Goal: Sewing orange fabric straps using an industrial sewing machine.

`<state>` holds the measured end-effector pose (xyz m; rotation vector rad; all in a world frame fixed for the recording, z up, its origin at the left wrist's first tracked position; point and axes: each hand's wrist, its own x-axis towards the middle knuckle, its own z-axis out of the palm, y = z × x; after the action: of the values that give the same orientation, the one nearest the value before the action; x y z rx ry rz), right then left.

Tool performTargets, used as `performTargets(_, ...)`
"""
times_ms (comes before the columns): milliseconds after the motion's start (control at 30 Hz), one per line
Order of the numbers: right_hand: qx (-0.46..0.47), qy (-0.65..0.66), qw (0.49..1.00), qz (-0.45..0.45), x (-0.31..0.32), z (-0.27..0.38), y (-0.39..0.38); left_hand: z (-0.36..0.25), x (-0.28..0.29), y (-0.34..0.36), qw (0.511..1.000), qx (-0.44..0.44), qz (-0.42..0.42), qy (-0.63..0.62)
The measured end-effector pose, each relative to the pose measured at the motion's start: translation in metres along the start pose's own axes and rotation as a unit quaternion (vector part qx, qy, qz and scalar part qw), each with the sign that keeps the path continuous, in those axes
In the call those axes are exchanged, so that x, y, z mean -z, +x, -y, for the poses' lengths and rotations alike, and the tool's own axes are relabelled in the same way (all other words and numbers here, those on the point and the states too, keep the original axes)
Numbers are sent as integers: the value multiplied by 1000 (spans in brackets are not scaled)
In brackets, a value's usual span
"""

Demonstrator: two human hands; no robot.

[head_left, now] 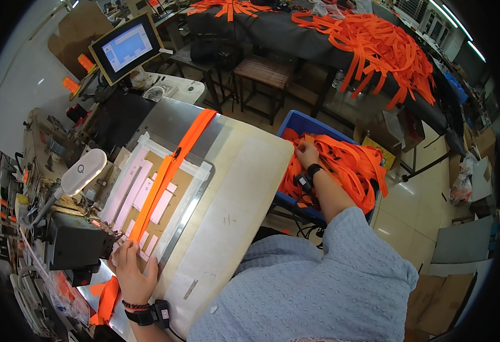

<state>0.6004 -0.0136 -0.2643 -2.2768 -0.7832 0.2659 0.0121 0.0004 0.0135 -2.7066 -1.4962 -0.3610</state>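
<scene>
An orange webbing strap [157, 196] lies lengthwise over a template board with pink pads [147, 196] on the sewing machine's table, and a small black buckle [176, 153] sits on it. My left hand [133, 273] rests at the strap's near end, fingers stretched out and thumb apart, fingertips touching the strap. Off to the right, my right hand [307, 155] reaches into a blue bin [288, 122] heaped with orange straps [347, 165]. Its fingers are curled and closed on a strap there, though the fingertips are partly hidden.
The sewing machine head [76, 239] and a lit lamp [84, 171] stand close to my left hand. A control screen [127, 47] is at the far left. Beyond the bin, a dark table [312, 43] carries a large strap pile [381, 51]. Wooden stools [264, 69] stand between.
</scene>
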Motion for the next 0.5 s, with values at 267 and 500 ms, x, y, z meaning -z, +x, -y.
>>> performTargets(267, 27, -36, 996, 73, 1, 0, 1, 0, 0, -1, 1000, 2, -2, 5)
performTargets(500, -40, 272, 946, -174, -2, -16, 44, -2, 1, 4, 1000, 3, -7, -11)
